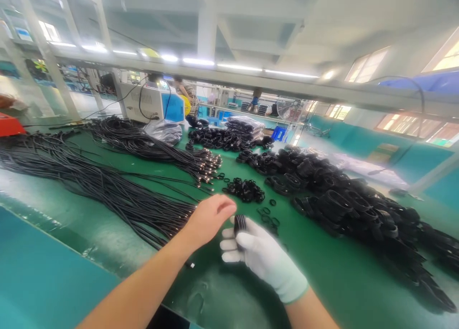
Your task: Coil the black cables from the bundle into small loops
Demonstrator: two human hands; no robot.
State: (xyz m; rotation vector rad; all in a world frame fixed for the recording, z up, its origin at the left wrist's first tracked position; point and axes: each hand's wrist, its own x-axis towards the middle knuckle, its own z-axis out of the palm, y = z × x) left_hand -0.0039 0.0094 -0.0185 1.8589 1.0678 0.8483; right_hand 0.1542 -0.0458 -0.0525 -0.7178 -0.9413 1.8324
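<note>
My right hand (260,252), in a white glove, is closed around a small black coil (240,224) with several ridged loops, perhaps wound cable. My bare left hand (211,218) is just left of it, its fingers bent together close to the top of the coil. What those fingers hold, if anything, is hidden. Left of my hands lie long black cables (118,195) with metal-tipped ends. Just beyond my hands is a small pile of black rings (247,190), with a few loose thin loops (267,216) nearer the glove.
A large heap of coiled black cables (333,195) covers the right side of the green table (222,295). Another cable bundle (154,147) lies further back, beside a clear plastic bag (165,132). Behind stands a white and blue machine (150,102). A shelf rail (229,75) crosses above.
</note>
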